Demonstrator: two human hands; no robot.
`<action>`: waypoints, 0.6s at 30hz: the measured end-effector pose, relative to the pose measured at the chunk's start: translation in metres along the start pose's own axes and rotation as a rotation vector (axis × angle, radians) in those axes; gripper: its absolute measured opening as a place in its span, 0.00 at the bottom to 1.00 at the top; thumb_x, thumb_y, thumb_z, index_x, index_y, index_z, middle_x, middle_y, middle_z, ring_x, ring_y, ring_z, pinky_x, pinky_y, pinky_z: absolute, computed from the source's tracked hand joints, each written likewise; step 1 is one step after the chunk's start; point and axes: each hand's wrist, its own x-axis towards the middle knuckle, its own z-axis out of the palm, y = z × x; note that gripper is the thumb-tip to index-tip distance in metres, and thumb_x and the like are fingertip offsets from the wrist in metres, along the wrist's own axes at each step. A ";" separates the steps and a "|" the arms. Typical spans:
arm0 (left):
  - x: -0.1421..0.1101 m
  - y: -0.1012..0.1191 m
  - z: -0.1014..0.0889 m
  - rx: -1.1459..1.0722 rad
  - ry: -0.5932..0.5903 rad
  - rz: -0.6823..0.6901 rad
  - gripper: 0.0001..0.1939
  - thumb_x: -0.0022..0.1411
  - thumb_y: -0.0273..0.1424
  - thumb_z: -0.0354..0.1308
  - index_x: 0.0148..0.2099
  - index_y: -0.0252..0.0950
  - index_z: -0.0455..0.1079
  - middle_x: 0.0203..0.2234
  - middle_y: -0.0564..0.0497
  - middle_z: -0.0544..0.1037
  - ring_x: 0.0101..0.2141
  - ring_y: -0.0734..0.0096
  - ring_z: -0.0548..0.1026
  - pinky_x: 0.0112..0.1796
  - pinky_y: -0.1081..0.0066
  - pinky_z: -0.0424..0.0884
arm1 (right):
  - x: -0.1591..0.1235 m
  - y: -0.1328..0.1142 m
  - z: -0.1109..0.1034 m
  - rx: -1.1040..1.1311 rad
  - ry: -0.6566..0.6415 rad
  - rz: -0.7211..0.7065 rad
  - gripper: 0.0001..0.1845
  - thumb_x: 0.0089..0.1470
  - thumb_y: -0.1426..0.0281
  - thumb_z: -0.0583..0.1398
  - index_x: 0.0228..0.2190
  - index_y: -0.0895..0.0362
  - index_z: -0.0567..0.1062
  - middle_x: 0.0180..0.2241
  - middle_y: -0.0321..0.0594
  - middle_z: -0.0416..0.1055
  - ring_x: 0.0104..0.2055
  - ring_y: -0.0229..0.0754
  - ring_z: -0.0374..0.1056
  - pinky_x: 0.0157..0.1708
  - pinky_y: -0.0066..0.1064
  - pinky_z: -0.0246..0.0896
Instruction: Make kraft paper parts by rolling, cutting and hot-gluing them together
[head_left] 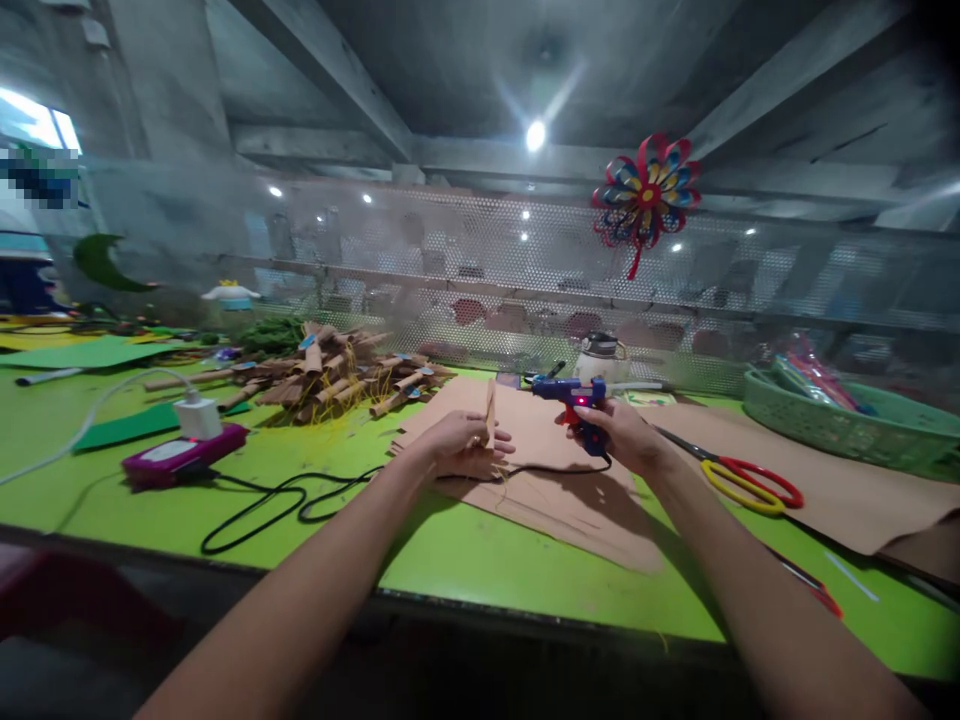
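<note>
My right hand (616, 432) grips a blue glue gun (574, 392) with a lit red light, its nozzle pointing left. A white glue stick (636, 386) sticks out of its back. Closed around a thin piece of brown paper (491, 412) held on edge, my left hand (463, 445) is a short way left of the nozzle. Both hands are above stacked brown paper sheets (570, 515) on the green table (480, 590). A black cord runs from the glue gun across the paper to the left.
A purple power strip (184, 455) with a white plug (196, 415) lies at left. Rolled brown paper tubes (322, 375) are piled behind. Red-and-yellow scissors (742, 485) and a green basket (855, 415) are at right. A jar (600, 355) stands behind the glue gun, before a mesh screen (465, 270).
</note>
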 end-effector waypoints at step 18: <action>-0.006 0.003 0.010 0.144 -0.036 -0.079 0.11 0.49 0.17 0.50 0.35 0.24 0.71 0.34 0.34 0.78 0.33 0.62 0.79 0.30 0.73 0.75 | -0.005 -0.008 0.024 -0.170 -0.097 -0.073 0.17 0.50 0.57 0.61 0.27 0.60 0.71 0.25 0.43 0.73 0.27 0.41 0.71 0.33 0.37 0.69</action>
